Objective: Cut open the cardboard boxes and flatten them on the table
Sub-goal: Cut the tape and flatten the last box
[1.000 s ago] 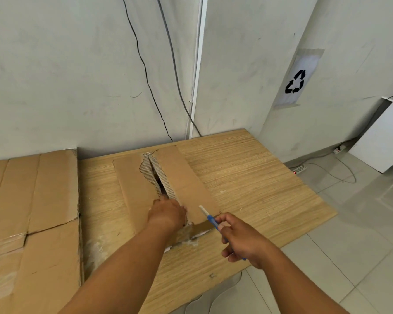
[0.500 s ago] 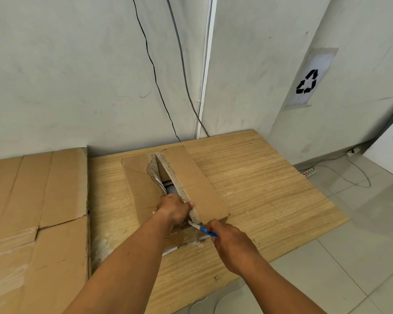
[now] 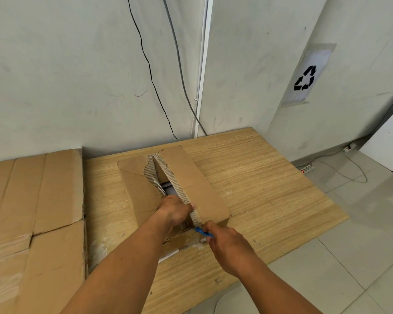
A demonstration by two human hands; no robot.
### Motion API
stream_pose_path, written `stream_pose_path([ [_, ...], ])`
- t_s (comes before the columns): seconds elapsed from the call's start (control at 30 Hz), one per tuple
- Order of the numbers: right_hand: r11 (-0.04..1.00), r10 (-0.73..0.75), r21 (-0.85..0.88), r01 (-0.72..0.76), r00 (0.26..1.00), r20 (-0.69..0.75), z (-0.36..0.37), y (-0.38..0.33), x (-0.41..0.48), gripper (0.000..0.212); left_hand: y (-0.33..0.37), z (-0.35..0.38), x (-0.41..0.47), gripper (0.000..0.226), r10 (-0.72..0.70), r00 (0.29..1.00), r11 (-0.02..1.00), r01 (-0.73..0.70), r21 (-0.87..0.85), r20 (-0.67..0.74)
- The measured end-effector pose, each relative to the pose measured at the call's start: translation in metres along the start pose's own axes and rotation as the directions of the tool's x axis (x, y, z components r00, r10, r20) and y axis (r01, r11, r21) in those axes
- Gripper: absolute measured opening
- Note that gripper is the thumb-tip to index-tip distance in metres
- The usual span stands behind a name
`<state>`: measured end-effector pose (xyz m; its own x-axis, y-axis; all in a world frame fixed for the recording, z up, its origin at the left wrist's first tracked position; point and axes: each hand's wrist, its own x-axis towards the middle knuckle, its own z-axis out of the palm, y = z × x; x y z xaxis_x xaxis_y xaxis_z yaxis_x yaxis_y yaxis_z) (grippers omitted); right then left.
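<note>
Blue knife (image 3: 203, 231), gripped by right hand (image 3: 227, 245), has reached the box (image 3: 197, 189) at its 6 o'clock end for cutting; left hand (image 3: 175, 211) grips the flap.

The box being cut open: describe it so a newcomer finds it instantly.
On the wooden table, right of the flattened cardboard, one box lies mid-table. Unlike those flat sheets, it has height and a ragged torn slit along its top, whose edge the left hand grips.

1. Pale grey walls (image 3: 55, 64), a recycling sign (image 3: 305, 78) on the right one.
2. Cables (image 3: 149, 64) and a white conduit (image 3: 202, 64) run down behind the wooden table (image 3: 259, 177).
3. A power strip (image 3: 307, 168) lies on the tiled floor (image 3: 361, 234).
</note>
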<state>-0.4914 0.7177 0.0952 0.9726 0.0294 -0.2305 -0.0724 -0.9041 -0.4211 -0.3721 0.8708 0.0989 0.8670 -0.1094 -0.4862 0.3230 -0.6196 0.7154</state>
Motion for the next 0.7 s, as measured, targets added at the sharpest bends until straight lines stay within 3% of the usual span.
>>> stream_pose_path([
  [0.13,0.992,-0.039,-0.124,0.027,0.995,-0.095,0.002,0.016,-0.001,0.026,0.0,-0.003,0.01,0.019,0.02,0.999,0.998,-0.018,-0.056,0.037],
  [0.27,0.97,-0.196,-0.177,0.164,0.964,-0.181,-0.004,0.031,-0.004,0.025,0.005,-0.014,0.018,0.039,0.053,0.996,0.998,-0.056,0.03,0.078],
  [0.37,0.999,-0.028,0.021,0.033,0.978,-0.206,-0.012,0.048,-0.005,0.017,0.013,-0.037,0.017,0.038,0.113,0.983,0.964,-0.144,0.225,0.144],
  [0.43,0.95,0.163,0.303,-0.068,0.94,-0.301,-0.019,0.051,0.001,0.012,0.016,-0.061,0.013,0.044,0.105,0.959,0.85,-0.224,0.477,0.263],
  [0.47,0.911,0.25,0.401,-0.098,0.904,-0.346,-0.021,0.05,0.006,0.011,0.018,-0.072,0.011,0.049,0.062,0.946,0.747,-0.256,0.614,0.319],
  [0.53,0.86,0.346,0.49,-0.139,0.865,-0.362,-0.024,0.042,0.019,0.014,0.019,-0.09,0.011,0.048,-0.059,0.934,0.509,-0.276,0.815,0.353],
  [0.6,0.854,0.367,0.488,-0.183,0.876,-0.313,-0.026,0.031,0.035,0.024,0.022,-0.095,0.011,0.055,-0.088,0.946,0.365,-0.261,0.894,0.312],
  [0.7,0.903,0.378,0.304,-0.303,0.898,-0.227,-0.028,0.016,0.058,0.049,0.027,-0.067,0.005,0.11,0.029,0.968,0.463,-0.234,0.855,0.249],
])
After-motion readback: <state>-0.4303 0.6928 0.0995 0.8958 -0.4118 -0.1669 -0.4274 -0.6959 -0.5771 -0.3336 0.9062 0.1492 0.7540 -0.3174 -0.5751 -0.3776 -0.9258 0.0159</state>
